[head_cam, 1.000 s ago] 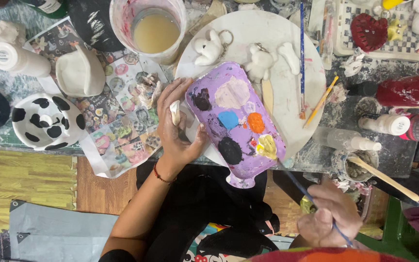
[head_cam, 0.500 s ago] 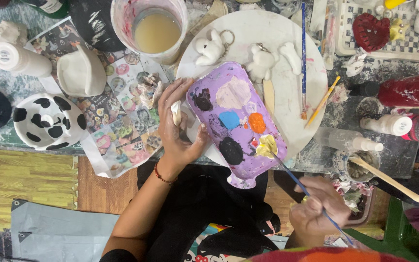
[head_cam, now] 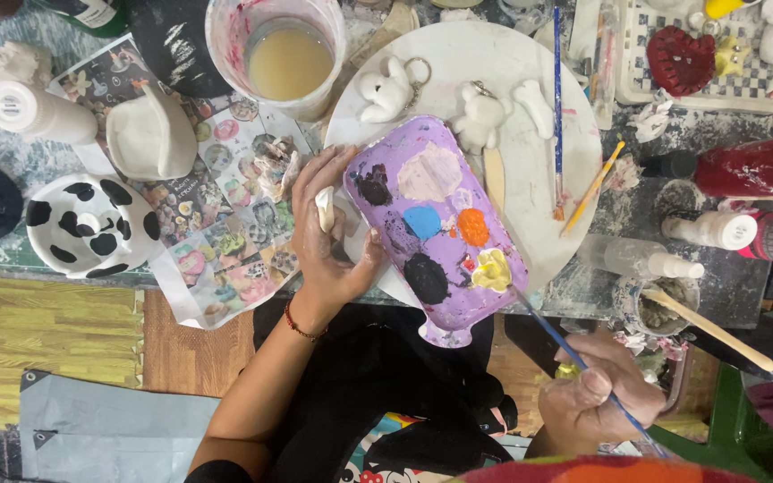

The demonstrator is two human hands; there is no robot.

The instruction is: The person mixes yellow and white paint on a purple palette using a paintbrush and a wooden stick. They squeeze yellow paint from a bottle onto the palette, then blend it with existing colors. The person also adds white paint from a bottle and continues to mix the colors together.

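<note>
My left hand grips the left edge of a purple paint palette and also pinches a small white plaster piece between its fingers. The palette carries blobs of black, blue, orange, pale pink and yellow paint. My right hand is low at the right and holds a thin blue paintbrush. The brush tip rests in the yellow paint at the palette's lower right.
A white round plate under the palette holds white plaster figures, brushes and sticks. A cup of murky water stands behind. A cow-patterned dish, paint bottles and a small jar with a stick crowd the table.
My right hand has moved up and left, bringing the brush tip from beside the palette into the yellow paint. The left hand and palette have stayed put.
</note>
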